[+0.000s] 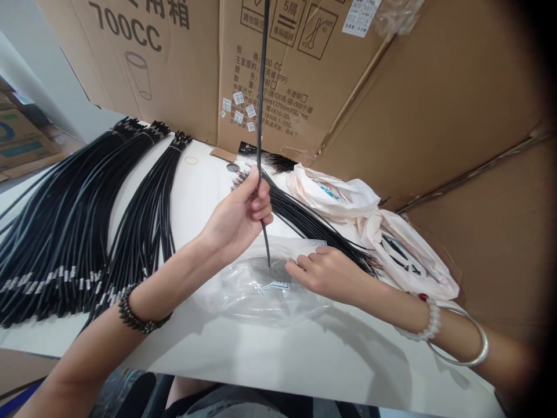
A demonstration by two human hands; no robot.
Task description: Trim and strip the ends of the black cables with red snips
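My left hand [243,212] is closed around a black cable [260,98], held upright over the table. The cable's lower end hangs below my fingers, in front of a clear plastic bag [256,296], and its upper end runs out of view at the top. My right hand [324,270] is at the right side of that bag with its fingers curled and thumb and forefinger close together. What these fingers pinch, if anything, I cannot make out. A dark patch shows inside the bag near them. Behind my right hand lies a bundle of black cables [304,212] with bare, copper-coloured wire ends.
Tied bundles of black cables [82,215] with white-marked ends cover the table's left side. White plastic bags [413,255] with rolled-down rims stand at the right. Large cardboard boxes [183,75] wall off the back and right. The white table's [270,360] front edge is near my lap.
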